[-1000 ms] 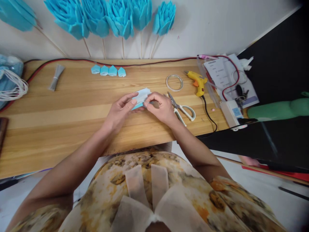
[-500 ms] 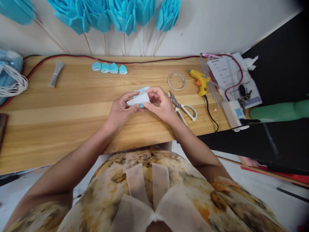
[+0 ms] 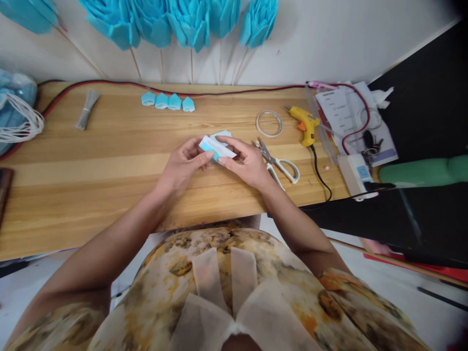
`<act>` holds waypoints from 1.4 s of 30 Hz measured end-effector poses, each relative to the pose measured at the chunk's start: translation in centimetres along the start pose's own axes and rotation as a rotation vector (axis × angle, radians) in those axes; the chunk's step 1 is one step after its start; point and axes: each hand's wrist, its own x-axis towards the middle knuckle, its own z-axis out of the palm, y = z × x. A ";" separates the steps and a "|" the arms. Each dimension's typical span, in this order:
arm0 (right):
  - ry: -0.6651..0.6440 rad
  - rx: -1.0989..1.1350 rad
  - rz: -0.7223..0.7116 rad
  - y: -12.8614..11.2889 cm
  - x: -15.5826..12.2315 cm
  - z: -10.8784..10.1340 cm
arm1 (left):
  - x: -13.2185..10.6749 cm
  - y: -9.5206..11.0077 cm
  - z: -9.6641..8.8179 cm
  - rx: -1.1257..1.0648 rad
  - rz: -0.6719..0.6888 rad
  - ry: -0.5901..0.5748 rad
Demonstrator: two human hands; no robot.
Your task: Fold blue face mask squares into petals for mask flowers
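Note:
Between my two hands is a small piece of blue and white sheet material (image 3: 216, 147), partly folded over so both its white and its blue face show. My left hand (image 3: 187, 160) pinches its left end between thumb and fingers. At the other end, my right hand (image 3: 245, 160) grips it with the thumb below and the fingers along the top. Some of the sheet is hidden behind the fingers. Several folded blue pieces (image 3: 167, 101) stand in a row on the wooden table (image 3: 109, 170) beyond my hands. White-handled scissors (image 3: 278, 161) lie just right of my right hand.
A tape roll (image 3: 269, 123) and a yellow glue gun (image 3: 305, 124) lie at the right, near a power strip (image 3: 356, 175), papers (image 3: 340, 117) and a green bottle (image 3: 420, 171). Blue paper flowers (image 3: 188, 22) on sticks lean on the wall. Clear thin strips (image 3: 87, 109) lie at left.
The sheet has turned in my fingers: the white flap now slants down to the right, and more blue shows at the left end. Both hands keep hold of it.

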 end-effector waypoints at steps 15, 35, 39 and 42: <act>0.028 0.111 0.009 -0.1 0.1 0.1 | -0.5 0.7 0.4 0.088 -0.054 0.034; -0.025 -0.037 -0.019 -0.6 -0.2 0.2 | -0.8 0.3 0.7 0.011 -0.047 -0.020; 0.054 -0.097 -0.078 -0.1 -0.2 -0.1 | -0.5 0.6 0.6 -0.128 -0.106 0.038; 0.106 -0.216 -0.241 0.0 -0.1 -0.8 | -0.4 1.0 0.5 -0.163 -0.144 0.068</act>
